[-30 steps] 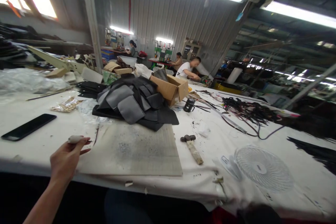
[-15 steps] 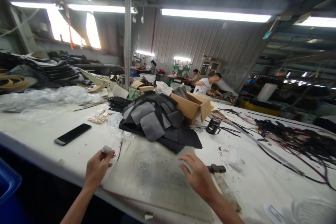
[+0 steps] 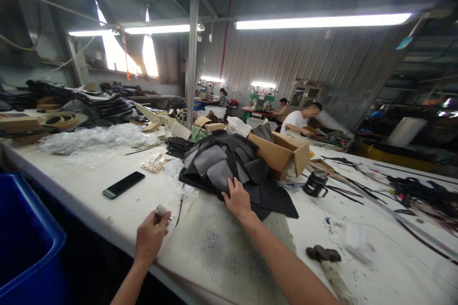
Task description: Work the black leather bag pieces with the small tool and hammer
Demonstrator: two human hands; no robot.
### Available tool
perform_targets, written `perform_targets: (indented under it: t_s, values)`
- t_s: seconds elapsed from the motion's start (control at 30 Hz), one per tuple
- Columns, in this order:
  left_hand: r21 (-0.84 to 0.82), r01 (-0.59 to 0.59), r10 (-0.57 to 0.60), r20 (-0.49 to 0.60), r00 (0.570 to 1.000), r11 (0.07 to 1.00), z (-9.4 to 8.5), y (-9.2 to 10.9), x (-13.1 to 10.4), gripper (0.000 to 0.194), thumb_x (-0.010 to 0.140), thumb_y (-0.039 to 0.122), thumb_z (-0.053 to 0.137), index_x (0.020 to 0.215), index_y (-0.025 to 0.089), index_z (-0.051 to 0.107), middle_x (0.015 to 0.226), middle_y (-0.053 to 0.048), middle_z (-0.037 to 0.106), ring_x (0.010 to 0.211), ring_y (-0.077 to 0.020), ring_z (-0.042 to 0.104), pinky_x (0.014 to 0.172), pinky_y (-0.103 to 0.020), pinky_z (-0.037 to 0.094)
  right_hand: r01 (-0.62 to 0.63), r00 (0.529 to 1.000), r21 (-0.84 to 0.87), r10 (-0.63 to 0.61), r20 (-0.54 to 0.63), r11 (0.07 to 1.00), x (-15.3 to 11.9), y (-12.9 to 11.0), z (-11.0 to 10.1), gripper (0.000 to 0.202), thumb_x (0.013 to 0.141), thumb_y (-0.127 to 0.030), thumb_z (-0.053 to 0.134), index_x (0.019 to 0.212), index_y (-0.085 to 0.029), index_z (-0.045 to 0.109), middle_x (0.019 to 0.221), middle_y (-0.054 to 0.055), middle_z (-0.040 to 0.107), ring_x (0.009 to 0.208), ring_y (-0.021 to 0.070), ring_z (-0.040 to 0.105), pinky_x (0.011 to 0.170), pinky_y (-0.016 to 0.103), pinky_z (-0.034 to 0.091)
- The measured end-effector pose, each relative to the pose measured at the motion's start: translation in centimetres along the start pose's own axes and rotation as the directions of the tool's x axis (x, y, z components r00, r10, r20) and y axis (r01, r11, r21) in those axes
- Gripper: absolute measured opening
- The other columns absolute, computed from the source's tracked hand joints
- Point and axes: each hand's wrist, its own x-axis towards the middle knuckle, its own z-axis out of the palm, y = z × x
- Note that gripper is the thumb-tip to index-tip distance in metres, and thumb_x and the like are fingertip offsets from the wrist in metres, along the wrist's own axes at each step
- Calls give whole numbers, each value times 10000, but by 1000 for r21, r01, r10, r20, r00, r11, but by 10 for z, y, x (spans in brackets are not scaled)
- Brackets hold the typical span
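1. One long table covered in white (image 3: 89, 186) runs across the scene.
2. Three co-workers sit beyond it: one in a white shirt (image 3: 295, 119), one in a tan top (image 3: 283, 109) and one in a grey top (image 3: 222, 97). A dark mark on the white shirt is too small to read.
3. One blue plastic bin (image 3: 39, 221) stands at the table's near left side.
4. One pale, flat rectangular board (image 3: 211, 252), speckled dark, lies in front of the person.
5. One heap of black and grey sheet-material pieces (image 3: 245, 171) overlaps the board's far end; its layers hide an exact count.
6. One open brown cardboard box (image 3: 268, 152) stands against the heap's far right side.
7. One right hand (image 3: 238, 200) reaches over the board, fingers extended, fingertips at the near edge of a grey round-cornered panel (image 3: 216, 174) on the heap. Whether it pinches the panel, I cannot tell.
8. One left hand (image 3: 152, 233), fingers curled, grips a small white rounded object beside the board's left edge, nearer than the heap.
9. One dark-headed hammer (image 3: 324, 253), one black phone (image 3: 124, 185) and one black handled mug (image 3: 315, 184) lie or stand apart.
10. Smallest, one white rounded object (image 3: 161, 209) pokes above the left fingers.
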Motion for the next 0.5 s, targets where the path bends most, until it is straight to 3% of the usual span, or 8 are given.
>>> perform_targets:
  t_s: [0.1, 0.17, 0.27, 0.37, 0.5]
  values:
    - [8, -11, 11, -3, 1000, 1000, -1, 2, -2, 510, 840, 735, 722, 925, 232, 707, 773, -33, 783, 681, -267, 769, 661, -346, 609, -30, 999, 103, 34, -34, 994, 12, 16, -23, 327, 998, -319, 691, 1307, -225, 743, 1474, 142, 695, 1353, 308, 624, 1097, 398, 486]
    - [14, -21, 21, -6, 1000, 1000, -2, 5, -4, 494, 844, 730, 714, 893, 239, 696, 732, -24, 762, 640, -261, 750, 650, -346, 593, -72, 992, 192, 90, -86, 979, 19, 24, -40, 243, 1019, -418, 676, 1069, -202, 776, 1172, 122, 789, 1118, 280, 706, 1001, 393, 516]
    - [5, -32, 32, -9, 999, 999, -3, 7, -5, 478, 847, 730, 696, 856, 253, 678, 710, -20, 745, 632, -270, 740, 640, -351, 582, -115, 962, 365, 195, -191, 924, 23, 30, -66, 540, 1031, -675, 587, 940, -170, 758, 905, 87, 763, 888, 267, 692, 867, 385, 526]
    - [13, -38, 38, -3, 999, 999, -3, 6, -5, 469, 859, 731, 682, 861, 262, 668, 702, -16, 737, 641, -277, 741, 650, -355, 579, -105, 928, 551, 281, -246, 828, 16, 32, -90, 773, 965, -864, 518, 1044, -143, 786, 943, 85, 781, 893, 272, 689, 812, 354, 533]
    - [24, -40, 40, 14, 999, 999, -5, 4, -6, 496, 853, 754, 676, 906, 261, 680, 745, -25, 763, 684, -292, 761, 687, -366, 587, -104, 912, 729, 357, -201, 677, -9, 36, -122, 852, 875, -909, 618, 1189, -140, 810, 992, 80, 820, 969, 291, 732, 856, 373, 591]
